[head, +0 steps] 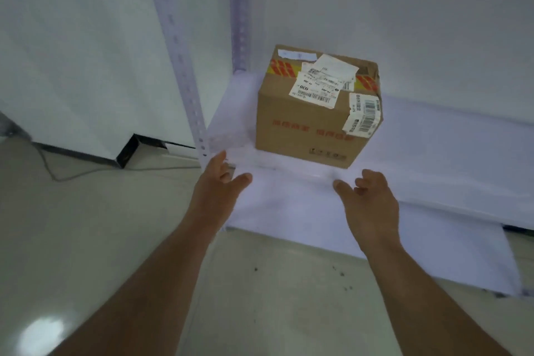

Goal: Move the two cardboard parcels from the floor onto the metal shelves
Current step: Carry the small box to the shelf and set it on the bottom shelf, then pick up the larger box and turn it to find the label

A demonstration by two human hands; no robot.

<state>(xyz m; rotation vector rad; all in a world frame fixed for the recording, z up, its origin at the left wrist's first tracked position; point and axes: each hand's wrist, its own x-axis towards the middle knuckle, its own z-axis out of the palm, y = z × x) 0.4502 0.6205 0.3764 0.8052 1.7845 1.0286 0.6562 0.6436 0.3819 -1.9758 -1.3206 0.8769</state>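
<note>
A brown cardboard parcel [315, 113] with white shipping labels and red-yellow tape stands upright on a white metal shelf [433, 153], near its left end. My left hand [219, 185] hovers in front of the shelf's front edge, below and left of the parcel, fingers apart and holding nothing. My right hand [370, 196] is a little below and right of the parcel's front, also empty with fingers loosely curled. Neither hand touches the parcel. Only one parcel is in view.
A perforated white upright post [185, 66] rises at the shelf's front left corner, another [239, 9] at the back. A lower white shelf [404, 243] juts out beneath. A white wall panel [72, 52] and a grey cable [63, 173] lie to the left on the pale floor.
</note>
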